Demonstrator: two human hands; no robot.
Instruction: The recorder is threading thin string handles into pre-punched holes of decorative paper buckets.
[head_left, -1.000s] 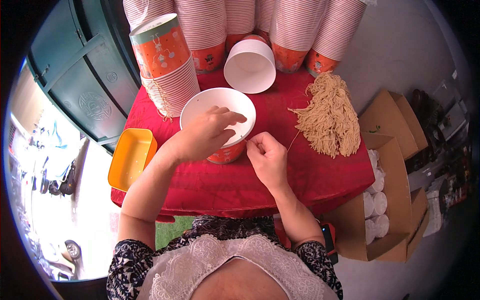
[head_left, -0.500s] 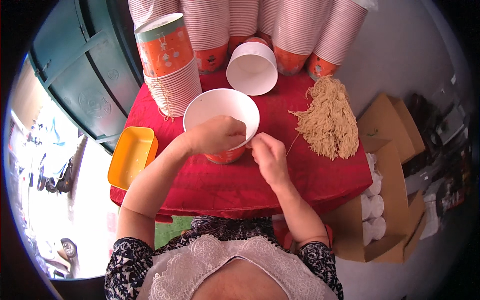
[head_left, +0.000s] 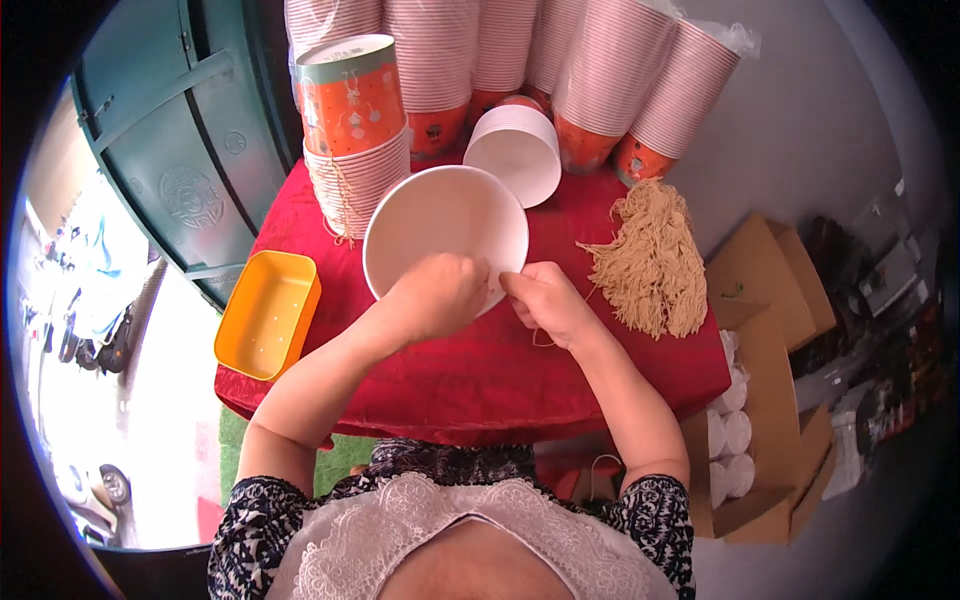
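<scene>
A white-lined paper bucket (head_left: 430, 215) is tilted on the table with its mouth facing me. My left hand (head_left: 440, 293) reaches over its near rim, fingers closed inside by the right wall; whatever they grip is hidden. Just outside that same rim my right hand (head_left: 548, 303) is closed in a pinch. A thin tan string (head_left: 543, 343) trails in a small loop beneath it. To the right lies a loose bundle of similar tan strings (head_left: 655, 265).
A red cloth covers the table (head_left: 400, 390). Tall stacks of paper buckets (head_left: 430, 60) line the back, with a shorter stack (head_left: 355, 180) at left and one bucket on its side (head_left: 515, 155). A yellow plastic basket (head_left: 268, 315) sits left; a cardboard box (head_left: 765, 410) stands right.
The bucket has tipped further, its mouth turning more toward me. Both hands have stayed at its right rim, and the right has moved slightly to the right. The view has shifted a little.
</scene>
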